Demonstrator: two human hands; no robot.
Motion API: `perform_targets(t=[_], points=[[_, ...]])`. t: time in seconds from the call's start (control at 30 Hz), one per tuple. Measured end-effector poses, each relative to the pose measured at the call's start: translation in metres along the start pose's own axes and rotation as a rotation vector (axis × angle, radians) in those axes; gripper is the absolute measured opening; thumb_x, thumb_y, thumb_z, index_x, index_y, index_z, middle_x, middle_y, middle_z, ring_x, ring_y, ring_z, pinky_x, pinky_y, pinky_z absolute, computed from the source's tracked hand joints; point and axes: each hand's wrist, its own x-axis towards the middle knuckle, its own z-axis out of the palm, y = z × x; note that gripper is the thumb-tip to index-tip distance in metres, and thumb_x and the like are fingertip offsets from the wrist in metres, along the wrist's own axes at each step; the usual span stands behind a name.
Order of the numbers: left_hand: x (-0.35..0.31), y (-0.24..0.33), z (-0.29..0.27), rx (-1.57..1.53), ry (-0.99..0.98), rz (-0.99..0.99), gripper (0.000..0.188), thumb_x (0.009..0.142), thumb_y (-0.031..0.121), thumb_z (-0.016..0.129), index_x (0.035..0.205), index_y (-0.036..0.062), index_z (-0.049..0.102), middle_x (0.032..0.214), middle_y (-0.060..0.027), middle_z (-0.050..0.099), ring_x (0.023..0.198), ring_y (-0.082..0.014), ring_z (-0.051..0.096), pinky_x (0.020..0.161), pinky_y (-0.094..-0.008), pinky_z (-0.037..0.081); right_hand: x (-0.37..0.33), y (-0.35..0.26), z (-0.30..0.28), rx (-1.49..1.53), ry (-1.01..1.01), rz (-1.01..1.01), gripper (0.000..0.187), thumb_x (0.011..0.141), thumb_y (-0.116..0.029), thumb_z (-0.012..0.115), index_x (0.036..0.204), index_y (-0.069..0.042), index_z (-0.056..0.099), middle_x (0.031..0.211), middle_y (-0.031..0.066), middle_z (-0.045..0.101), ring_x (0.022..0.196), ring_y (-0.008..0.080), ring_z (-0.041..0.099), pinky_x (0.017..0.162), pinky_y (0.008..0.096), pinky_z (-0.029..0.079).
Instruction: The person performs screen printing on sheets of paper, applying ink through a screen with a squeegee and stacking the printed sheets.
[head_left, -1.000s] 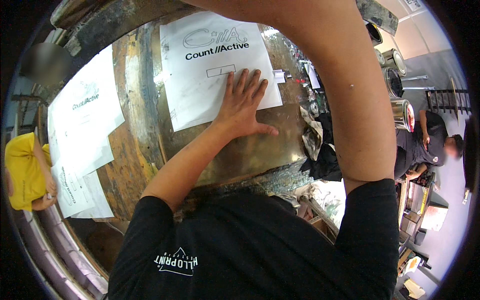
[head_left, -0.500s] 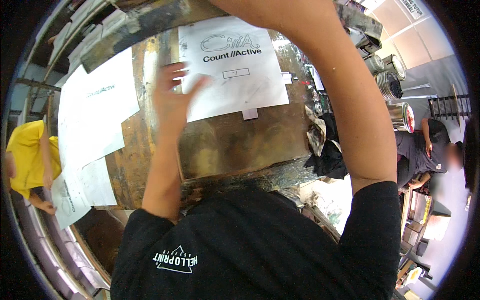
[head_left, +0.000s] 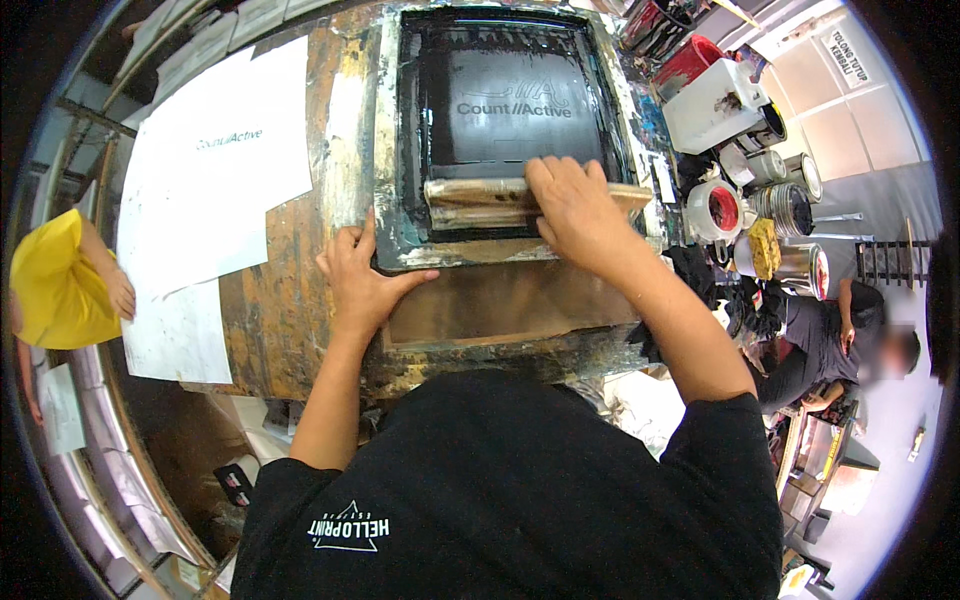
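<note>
The wooden squeegee (head_left: 520,200) is clamped by the right hand (head_left: 575,210), fingers closed over it, while the screen frame (head_left: 392,180) is steadied by the left hand (head_left: 362,280), fingers spread flat at its corner.

Screen-printing workshop. Evidence: ink-crusted wooden print table (head_left: 290,300); framed printing screen (head_left: 500,130) with black ink and a wooden squeegee (head_left: 480,195) lying across it; printed white paper sheets (head_left: 215,165) laid out at the left; open ink cans and tubs (head_left: 760,190) crowded at the right; a seated co-worker (head_left: 850,345) beyond them; shelving along the left edge.
</note>
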Motion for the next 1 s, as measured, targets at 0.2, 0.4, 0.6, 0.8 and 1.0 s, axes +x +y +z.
perform_targets(t=[0.2,0.4,0.6,0.8,1.0], points=[[0.0,-0.002,0.003,0.026,-0.043,-0.019,0.119,0.051,0.076,0.083,0.14,0.0019,0.058,0.108,-0.0107,0.054,0.107,-0.0273,0.048,0.1,-0.0453,0.026,-0.006,-0.017,0.029,-0.07,0.044,0.068,0.024,0.079,-0.004,0.06,0.101,-0.008,0.052,0.094,0.0092,0.054,0.093,0.0287,0.053,0.084,0.0422,0.037],[-0.001,-0.003,0.002,0.025,-0.024,-0.016,0.116,0.048,0.071,0.085,0.139,0.0055,0.059,0.105,-0.008,0.055,0.106,-0.0261,0.049,0.097,-0.0443,0.027,0.025,-0.004,0.04,-0.171,0.149,0.086,0.017,0.082,-0.003,0.056,0.097,-0.009,0.052,0.092,0.0076,0.053,0.092,0.0269,0.054,0.085,0.0426,0.038],[-0.001,-0.004,0.003,0.025,0.03,0.043,0.118,0.05,0.074,0.084,0.141,0.0044,0.058,0.103,-0.0071,0.054,0.104,-0.0251,0.049,0.095,-0.0431,0.026,0.043,0.011,0.036,-0.116,0.136,0.085,0.026,0.079,-0.003,0.064,0.1,-0.009,0.05,0.095,0.009,0.054,0.094,0.0282,0.054,0.083,0.0424,0.038],[-0.004,-0.004,0.001,-0.092,0.056,0.0,0.116,0.052,0.069,0.088,0.143,0.0044,0.056,0.104,-0.0078,0.061,0.098,-0.0234,0.051,0.095,-0.0411,0.03,0.016,0.001,-0.015,-0.114,0.083,0.037,0.038,0.074,-0.005,0.07,0.106,-0.008,0.05,0.1,0.0106,0.055,0.1,0.0297,0.054,0.084,0.0433,0.038],[0.008,0.036,-0.018,-0.823,0.25,-0.057,0.103,0.071,0.049,0.089,0.149,-0.0017,0.044,0.123,-0.0113,0.065,0.109,-0.0251,0.06,0.093,-0.0376,0.05,-0.013,-0.035,-0.04,-0.15,0.236,0.111,0.045,0.071,-0.022,0.079,0.107,-0.008,0.056,0.1,0.0102,0.054,0.101,0.0288,0.053,0.09,0.0434,0.037]])
